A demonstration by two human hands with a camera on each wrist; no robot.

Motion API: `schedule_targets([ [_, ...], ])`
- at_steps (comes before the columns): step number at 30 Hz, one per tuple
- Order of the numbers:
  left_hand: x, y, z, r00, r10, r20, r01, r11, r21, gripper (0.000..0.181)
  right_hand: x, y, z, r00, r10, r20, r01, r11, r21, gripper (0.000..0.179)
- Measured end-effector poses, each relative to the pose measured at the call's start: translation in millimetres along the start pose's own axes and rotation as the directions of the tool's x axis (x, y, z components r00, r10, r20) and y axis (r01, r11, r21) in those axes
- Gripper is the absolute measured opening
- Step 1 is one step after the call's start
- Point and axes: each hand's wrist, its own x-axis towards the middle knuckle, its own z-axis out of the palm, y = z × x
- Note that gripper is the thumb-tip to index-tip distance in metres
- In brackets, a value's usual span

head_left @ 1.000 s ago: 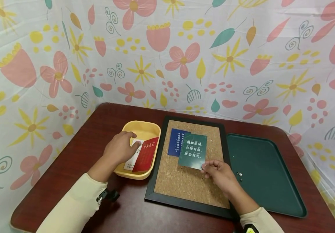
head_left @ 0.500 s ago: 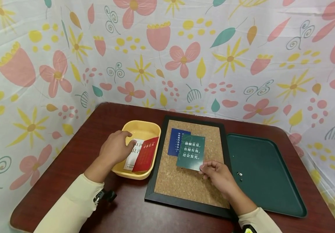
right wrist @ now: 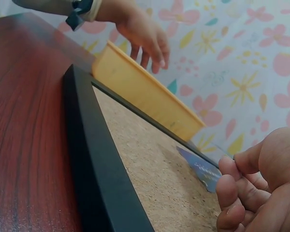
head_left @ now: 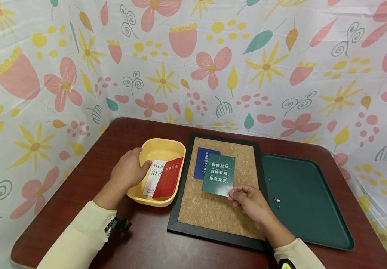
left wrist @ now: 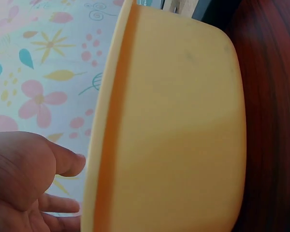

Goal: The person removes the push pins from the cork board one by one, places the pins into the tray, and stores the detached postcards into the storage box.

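Observation:
My right hand pinches the lower right corner of a green card with white writing. The card is held above the cork board and covers part of a blue card on it. At the left edge of a yellow bin, my left hand has loosely bent fingers and holds nothing. In the right wrist view its fingers hang over the bin's rim. Inside the bin, a red card partly overlaps a white card with black writing.
The cork board has a black frame. To its right lies a dark green tray, partly behind my right forearm, with a few small shiny pieces on it. Patterned cloth hangs behind the brown table.
My left hand has drawn back leftward from over the cards, exposing more of the white card. My right hand has shifted slightly left with the green card.

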Motion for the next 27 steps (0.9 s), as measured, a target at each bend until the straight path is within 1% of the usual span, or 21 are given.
schedule_targets([
  [4,2.8,-3.2,1.0,1.000,-0.026,0.013,0.026,0.999,-0.026,0.070,-0.5,-0.9,1.2,1.000,0.002,0.005,-0.002,1.000,0.005,0.023],
  [8,5.3,-6.8,1.3,0.999,-0.027,0.022,0.028,0.999,-0.040,0.071,-2.4,-2.0,1.7,1.000,-0.007,0.013,0.007,1.000,0.012,0.025],
  [13,8.4,-12.7,2.2,0.998,-0.048,0.049,0.050,0.998,-0.040,0.070,-3.3,-1.4,2.1,1.000,-0.011,0.015,0.010,1.000,0.024,0.024],
  [17,11.9,-17.1,3.0,0.995,-0.067,0.070,0.070,0.997,-0.042,0.060,-1.8,-0.5,2.5,1.000,0.000,0.011,0.000,1.000,0.019,0.022],
  [22,14.8,-23.3,4.2,0.996,-0.055,0.066,0.057,0.998,-0.035,0.044,-2.1,-1.5,3.5,1.000,-0.002,0.016,0.002,1.000,-0.001,0.023],
  [27,16.0,-27.3,4.1,0.996,-0.059,0.069,0.060,0.998,-0.022,0.040,-2.0,-0.6,5.6,1.000,0.002,0.020,-0.002,1.000,0.004,0.021],
])
